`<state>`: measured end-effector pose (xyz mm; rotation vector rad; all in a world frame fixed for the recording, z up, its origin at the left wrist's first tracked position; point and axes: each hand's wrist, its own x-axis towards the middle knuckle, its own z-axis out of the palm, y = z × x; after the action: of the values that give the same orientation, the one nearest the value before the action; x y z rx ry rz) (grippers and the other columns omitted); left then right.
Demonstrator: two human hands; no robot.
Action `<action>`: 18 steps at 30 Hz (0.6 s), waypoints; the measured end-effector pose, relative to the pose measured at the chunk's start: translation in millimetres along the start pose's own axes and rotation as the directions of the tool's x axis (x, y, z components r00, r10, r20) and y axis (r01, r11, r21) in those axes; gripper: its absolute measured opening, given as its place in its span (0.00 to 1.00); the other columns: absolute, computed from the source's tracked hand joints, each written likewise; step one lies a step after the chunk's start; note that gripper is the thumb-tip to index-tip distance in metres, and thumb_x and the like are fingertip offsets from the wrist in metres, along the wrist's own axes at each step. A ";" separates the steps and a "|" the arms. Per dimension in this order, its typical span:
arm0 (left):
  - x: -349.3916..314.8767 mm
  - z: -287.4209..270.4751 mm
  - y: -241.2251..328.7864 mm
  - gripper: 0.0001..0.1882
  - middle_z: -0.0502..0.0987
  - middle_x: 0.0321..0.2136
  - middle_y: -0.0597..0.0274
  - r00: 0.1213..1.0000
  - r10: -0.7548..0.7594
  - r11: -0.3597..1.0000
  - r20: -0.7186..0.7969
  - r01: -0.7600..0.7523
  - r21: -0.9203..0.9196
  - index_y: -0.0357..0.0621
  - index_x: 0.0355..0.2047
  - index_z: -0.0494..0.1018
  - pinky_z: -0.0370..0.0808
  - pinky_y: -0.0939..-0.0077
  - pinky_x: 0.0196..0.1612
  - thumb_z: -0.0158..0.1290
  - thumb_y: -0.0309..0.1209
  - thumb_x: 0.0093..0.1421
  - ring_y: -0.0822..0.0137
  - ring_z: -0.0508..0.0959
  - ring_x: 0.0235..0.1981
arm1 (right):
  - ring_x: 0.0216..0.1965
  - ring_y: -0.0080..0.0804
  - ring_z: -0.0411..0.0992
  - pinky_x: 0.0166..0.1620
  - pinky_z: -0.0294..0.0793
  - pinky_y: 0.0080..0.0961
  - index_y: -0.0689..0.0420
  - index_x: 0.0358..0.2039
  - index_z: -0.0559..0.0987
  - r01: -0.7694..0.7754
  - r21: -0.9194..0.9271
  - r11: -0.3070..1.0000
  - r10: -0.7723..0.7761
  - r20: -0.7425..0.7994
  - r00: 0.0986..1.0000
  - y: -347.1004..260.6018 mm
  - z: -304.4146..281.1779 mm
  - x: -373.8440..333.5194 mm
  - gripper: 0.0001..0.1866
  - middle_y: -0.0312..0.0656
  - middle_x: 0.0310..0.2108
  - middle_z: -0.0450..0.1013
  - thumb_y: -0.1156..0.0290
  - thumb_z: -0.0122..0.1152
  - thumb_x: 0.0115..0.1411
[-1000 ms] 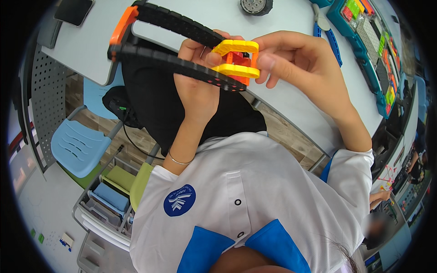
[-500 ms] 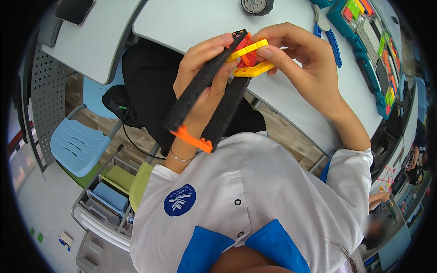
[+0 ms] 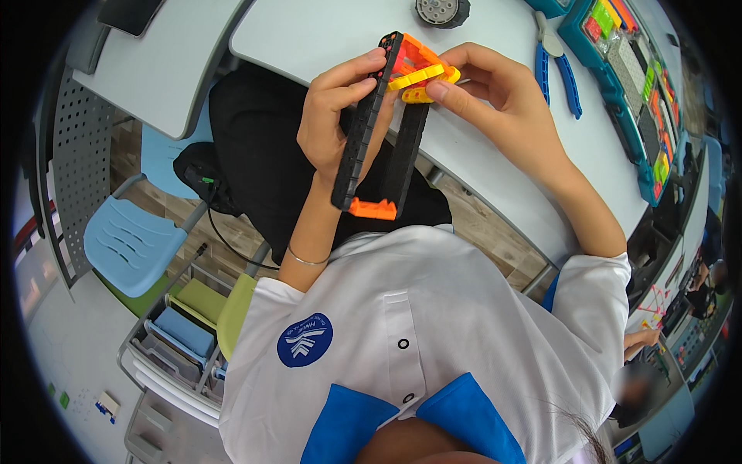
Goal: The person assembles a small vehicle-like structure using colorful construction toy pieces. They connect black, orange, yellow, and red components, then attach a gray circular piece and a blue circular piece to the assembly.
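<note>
Above my lap, near the table edge, I hold a building-brick model in both hands. Two long black beams form its sides, joined by an orange piece at the near end. Red, orange and yellow parts cluster at its far end. My left hand is wrapped round the left black beam, fingertips on its outer face and part of the hand behind it. My right hand pinches a yellow beam at the far end between thumb and fingers. The fingertips behind the yellow part are partly hidden.
On the white table are a grey-and-black wheel and pliers with blue handles. A teal case of colourful parts stands at the right. A dark phone lies on the left table. Light-blue chair at left.
The model has turned more upright, its near orange end swinging up and to the right. The far yellow and orange parts now sit at a different angle. Both hands keep hold.
</note>
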<state>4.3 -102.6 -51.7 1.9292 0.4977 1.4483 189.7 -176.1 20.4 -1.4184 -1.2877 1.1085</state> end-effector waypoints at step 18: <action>-3.4 6.5 -6.0 0.17 0.74 0.44 0.49 0.995 0.090 0.986 -0.042 -0.084 0.144 0.37 0.39 0.69 0.83 0.66 0.49 0.64 0.15 0.53 0.46 0.81 0.50 | 0.41 0.25 0.75 0.45 0.78 0.21 0.65 0.40 0.79 0.158 -0.123 0.980 -0.174 -0.126 0.977 17.1 -0.1 3.7 0.13 0.40 0.42 0.72 0.72 0.70 0.59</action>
<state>9.9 -102.5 -59.3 2.0539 0.5578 1.5547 193.3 -173.3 3.5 -1.4144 -1.3603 0.8245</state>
